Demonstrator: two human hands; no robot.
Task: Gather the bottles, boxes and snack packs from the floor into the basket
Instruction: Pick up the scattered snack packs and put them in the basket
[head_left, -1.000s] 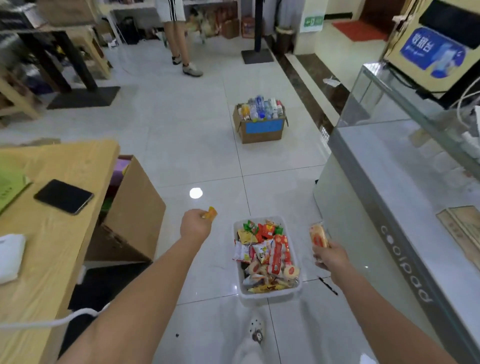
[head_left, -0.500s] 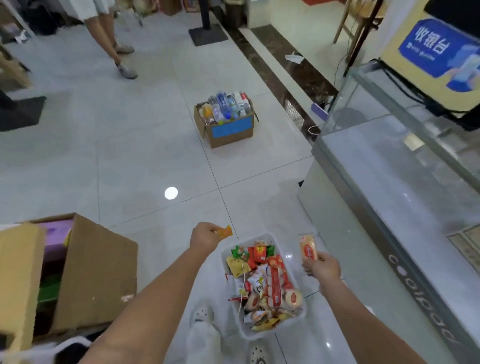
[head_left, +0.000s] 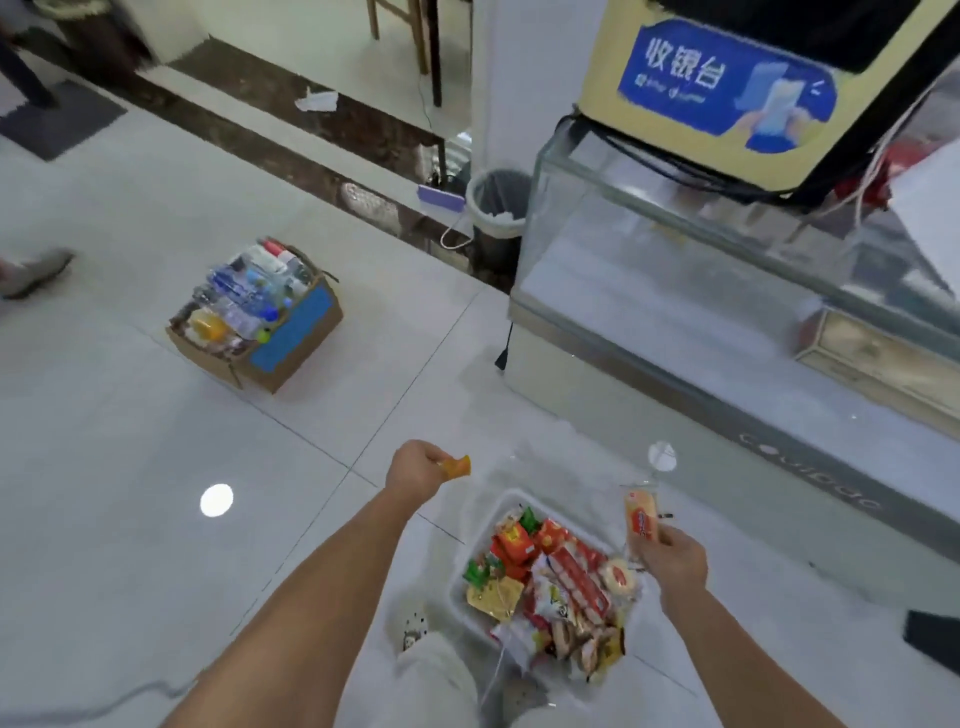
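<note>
View swung right toward glass counter (head_left: 727, 332), white tiled floor (head_left: 130, 441), both grips closed on snack packs (head_left: 641, 517)

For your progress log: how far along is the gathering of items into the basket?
Done: the white basket already holds many snack packs. In hand: the left hand grips a small orange pack and the right hand a long snack pack. Left: dropping both in; bottles sit in the cardboard box.

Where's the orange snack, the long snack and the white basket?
orange snack (head_left: 458, 466), head view, on the wrapper past the fist
long snack (head_left: 641, 516), head view, on its label
white basket (head_left: 496, 508), head view, on its far rim
</note>
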